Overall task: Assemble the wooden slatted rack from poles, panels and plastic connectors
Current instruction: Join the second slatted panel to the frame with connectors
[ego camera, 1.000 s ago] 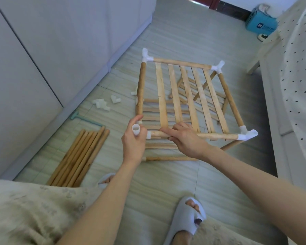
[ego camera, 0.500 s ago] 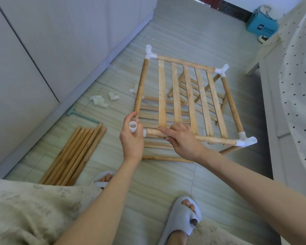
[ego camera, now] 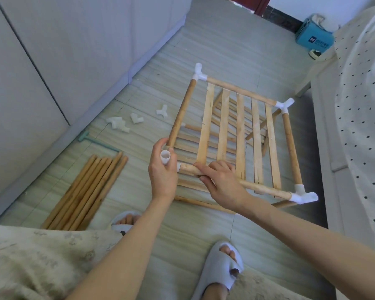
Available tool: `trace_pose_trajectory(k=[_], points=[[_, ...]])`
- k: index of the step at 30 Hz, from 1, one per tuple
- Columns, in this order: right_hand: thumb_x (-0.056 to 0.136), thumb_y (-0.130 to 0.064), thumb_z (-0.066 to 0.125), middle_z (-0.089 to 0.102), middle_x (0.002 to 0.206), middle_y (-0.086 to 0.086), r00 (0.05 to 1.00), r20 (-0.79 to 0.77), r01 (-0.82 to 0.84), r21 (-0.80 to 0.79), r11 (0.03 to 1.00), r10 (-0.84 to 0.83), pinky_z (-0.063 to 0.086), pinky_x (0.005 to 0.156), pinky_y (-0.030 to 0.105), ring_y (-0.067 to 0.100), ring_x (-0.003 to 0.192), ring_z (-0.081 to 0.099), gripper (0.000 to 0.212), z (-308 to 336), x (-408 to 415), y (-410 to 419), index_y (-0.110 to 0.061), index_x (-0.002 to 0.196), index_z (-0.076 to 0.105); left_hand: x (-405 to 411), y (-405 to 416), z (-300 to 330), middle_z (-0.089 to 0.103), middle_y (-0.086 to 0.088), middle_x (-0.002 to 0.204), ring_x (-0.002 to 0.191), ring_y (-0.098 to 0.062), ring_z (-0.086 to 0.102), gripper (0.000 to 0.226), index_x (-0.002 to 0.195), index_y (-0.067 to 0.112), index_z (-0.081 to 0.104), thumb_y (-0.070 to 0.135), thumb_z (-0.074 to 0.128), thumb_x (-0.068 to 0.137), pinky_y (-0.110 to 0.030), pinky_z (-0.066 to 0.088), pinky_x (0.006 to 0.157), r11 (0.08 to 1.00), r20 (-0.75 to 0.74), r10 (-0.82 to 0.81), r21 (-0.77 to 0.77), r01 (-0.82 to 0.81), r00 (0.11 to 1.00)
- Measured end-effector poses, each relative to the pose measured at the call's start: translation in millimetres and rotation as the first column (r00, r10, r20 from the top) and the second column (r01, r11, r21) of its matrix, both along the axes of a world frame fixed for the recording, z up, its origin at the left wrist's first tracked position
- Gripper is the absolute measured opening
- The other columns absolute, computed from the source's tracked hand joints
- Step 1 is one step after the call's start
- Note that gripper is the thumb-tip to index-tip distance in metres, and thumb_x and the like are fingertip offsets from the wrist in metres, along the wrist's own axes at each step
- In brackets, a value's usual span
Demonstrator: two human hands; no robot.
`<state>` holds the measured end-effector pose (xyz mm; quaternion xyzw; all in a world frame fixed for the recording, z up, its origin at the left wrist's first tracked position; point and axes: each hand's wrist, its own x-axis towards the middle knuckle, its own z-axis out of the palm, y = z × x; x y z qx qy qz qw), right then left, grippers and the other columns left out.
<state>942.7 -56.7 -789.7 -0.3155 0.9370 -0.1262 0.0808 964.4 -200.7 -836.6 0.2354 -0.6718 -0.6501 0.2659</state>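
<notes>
Left hand pinches connector at rack corner; right hand clamps near pole. Spare poles left, loose connectors beyond, bed close right.

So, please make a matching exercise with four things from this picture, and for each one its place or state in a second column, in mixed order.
Things:
1. white connector
2. bundle of spare poles
3. near front pole
4. blue box

Places or states:
a. lying on the floor beside the wardrobe
b. held by the right hand
c. far away, by the wall
d. held in the left hand at the frame's corner

Pairs: 1-d, 2-a, 3-b, 4-c
</notes>
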Motion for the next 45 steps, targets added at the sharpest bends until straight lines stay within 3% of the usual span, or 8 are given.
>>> trace_pose_trajectory(k=[5,8,12,15,18,24,32,45], points=[[0.099,-0.017,0.041,0.051,0.086,-0.001,0.999,0.037,0.013,0.007,1.0,-0.013,0.021,0.1,0.028,0.02,0.091,0.045,0.035,3.1,-2.8,5.6,-0.021,0.133,0.05,4.1,-17.1,1.2,0.039,0.009,0.114,0.098,0.019,0.039,0.044,0.126,0.03,0.041,0.033,0.061,0.087,0.005,0.029,0.077,0.965,0.07,-0.257,-0.038,0.26,0.964],[0.099,-0.019,0.04,0.05,0.086,-0.006,0.997,0.077,-0.029,0.055,0.998,0.025,0.02,0.098,0.027,0.014,0.09,0.04,0.038,8.2,-6.6,11.6,-0.026,0.136,0.046,13.3,-35.3,7.7,0.028,0.012,0.124,0.112,0.006,0.031,0.077,0.134,0.032,0.033,0.037,0.076,0.071,-0.002,0.029,0.088,0.831,0.194,-0.466,-0.237,0.503,0.863],[0.1,-0.021,0.039,0.043,0.084,-0.013,0.989,0.14,-0.051,0.094,0.994,0.038,0.023,0.099,0.028,0.017,0.1,0.042,0.039,13.3,-8.1,24.0,-0.028,0.138,0.044,8.9,-62.8,31.1,0.033,0.004,0.144,0.132,-0.015,0.021,0.064,0.128,0.027,0.051,0.041,0.076,0.07,-0.036,0.026,0.109,0.267,0.445,-0.487,-0.743,0.614,0.751],[0.099,-0.021,0.041,0.037,0.075,-0.019,0.988,0.15,-0.045,0.081,0.996,0.033,0.023,0.095,0.027,0.019,0.1,0.042,0.039,15.6,-5.9,29.3,-0.028,0.136,0.046,-3.1,-65.7,47.7,0.042,0.011,0.141,0.139,-0.012,0.013,0.048,0.122,0.028,0.056,0.047,0.066,0.079,-0.031,0.01,0.109,-0.086,0.581,-0.509,-0.768,0.634,0.635],[0.096,-0.026,0.045,0.045,0.082,-0.012,0.991,0.134,-0.035,0.096,0.995,0.022,0.027,0.095,0.03,0.02,0.105,0.043,0.039,18.4,-2.9,30.0,-0.03,0.135,0.047,-10.5,-52.2,54.9,0.053,0.012,0.13,0.136,-0.009,0.027,0.042,0.123,0.032,0.055,0.044,0.061,0.083,-0.027,0.009,0.106,-0.232,0.693,-0.476,-0.693,0.683,0.541],[0.095,-0.036,0.048,0.057,0.104,0.005,0.993,0.122,-0.016,0.114,0.993,0.002,0.026,0.099,0.033,0.021,0.109,0.042,0.046,14.4,0.2,33.4,-0.034,0.14,0.039,-15.0,-37.1,52.2,0.06,0.01,0.11,0.112,-0.011,0.045,0.035,0.119,0.032,0.058,0.038,0.06,0.084,-0.028,0.027,0.095,-0.164,0.709,-0.497,-0.643,0.748,0.5],[0.095,-0.029,0.049,0.043,0.088,-0.004,0.988,0.133,0.082,-0.018,0.996,-0.079,0.014,0.083,0.022,0.019,0.102,0.039,0.039,7.3,0.8,35.1,-0.032,0.135,0.048,-10.2,-28.2,52.6,0.059,0.0,0.104,0.105,-0.016,0.05,0.037,0.12,0.029,0.057,0.036,0.064,0.085,-0.029,0.04,0.079,-0.012,0.659,-0.548,-0.622,0.783,0.515],[0.099,-0.025,0.041,0.039,0.09,-0.004,0.985,0.12,0.125,0.025,0.992,-0.127,0.008,0.107,0.03,0.017,0.107,0.041,0.036,8.8,11.9,31.2,-0.029,0.133,0.049,2.9,-30.9,53.2,0.049,0.006,0.12,0.104,-0.016,0.05,0.033,0.121,0.024,0.053,0.036,0.057,0.09,-0.031,0.045,0.077,-0.081,0.655,-0.537,-0.668,0.74,0.532]])
